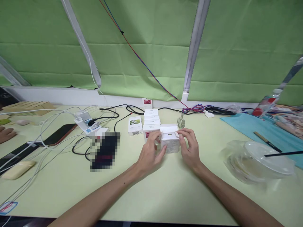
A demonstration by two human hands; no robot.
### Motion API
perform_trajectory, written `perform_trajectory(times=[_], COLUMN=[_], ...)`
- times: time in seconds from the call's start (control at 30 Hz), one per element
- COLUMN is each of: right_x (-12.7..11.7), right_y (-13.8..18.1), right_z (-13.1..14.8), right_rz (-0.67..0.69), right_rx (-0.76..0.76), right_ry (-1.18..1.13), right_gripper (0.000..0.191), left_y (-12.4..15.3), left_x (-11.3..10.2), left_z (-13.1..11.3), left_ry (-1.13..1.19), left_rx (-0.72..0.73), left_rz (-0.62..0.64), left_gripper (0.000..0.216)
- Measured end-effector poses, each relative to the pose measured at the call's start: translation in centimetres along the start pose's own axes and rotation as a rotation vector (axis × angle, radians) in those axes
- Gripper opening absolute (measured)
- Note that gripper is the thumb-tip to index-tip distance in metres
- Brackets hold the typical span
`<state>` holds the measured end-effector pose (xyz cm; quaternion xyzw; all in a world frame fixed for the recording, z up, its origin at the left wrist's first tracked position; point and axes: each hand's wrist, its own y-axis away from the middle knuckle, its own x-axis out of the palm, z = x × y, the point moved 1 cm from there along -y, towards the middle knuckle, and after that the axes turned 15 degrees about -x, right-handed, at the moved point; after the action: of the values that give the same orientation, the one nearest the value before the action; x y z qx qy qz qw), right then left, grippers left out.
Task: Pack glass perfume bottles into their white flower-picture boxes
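A small white carton [170,145] stands on the table between my hands, its top flap raised at the back and printed text on its near face. My left hand [151,153] grips the left side, thumb near the front and fingers at the top edge. With its fingertips, my right hand [190,148] pinches the side flap at the upper right corner. Directly left of this carton, a row of similar white boxes [151,121] runs toward the wall. Another box [135,125] with a green and white picture lies beside the row. Behind my right hand is a small clear glass bottle [181,121].
A power strip [88,123] with tangled cables, phones [60,134] and a cream computer mouse [18,170] occupy the left. Another person's hand [6,135] rests at the far left. On the right are a lidded plastic bowl [267,154], a knife [267,142] and blue cloth [243,126].
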<state>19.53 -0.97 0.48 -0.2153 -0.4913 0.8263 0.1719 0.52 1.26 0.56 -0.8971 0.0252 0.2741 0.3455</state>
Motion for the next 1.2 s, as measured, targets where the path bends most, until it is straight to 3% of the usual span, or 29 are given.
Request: perform_trajectory(times=[0.27, 0.9, 1.2], right_x=[0.03, 0.06, 0.05], right_y=[-0.11, 0.1, -0.01], right_z=[0.01, 0.01, 0.2], right_rz=[-0.013, -0.023, -0.026], right_rx=[-0.022, -0.054, 0.0], right_ry=[0.007, 0.025, -0.04], right_gripper=[0.023, 0.03, 0.03], left_y=[-0.01, 0.12, 0.16], left_x=[-0.09, 0.0, 0.03], left_z=[-0.09, 0.0, 0.14], left_ry=[-0.035, -0.062, -0.078], left_rx=[0.019, -0.008, 0.0], left_rz=[0.013, 0.033, 0.035], left_gripper=[0.043, 0.043, 0.038])
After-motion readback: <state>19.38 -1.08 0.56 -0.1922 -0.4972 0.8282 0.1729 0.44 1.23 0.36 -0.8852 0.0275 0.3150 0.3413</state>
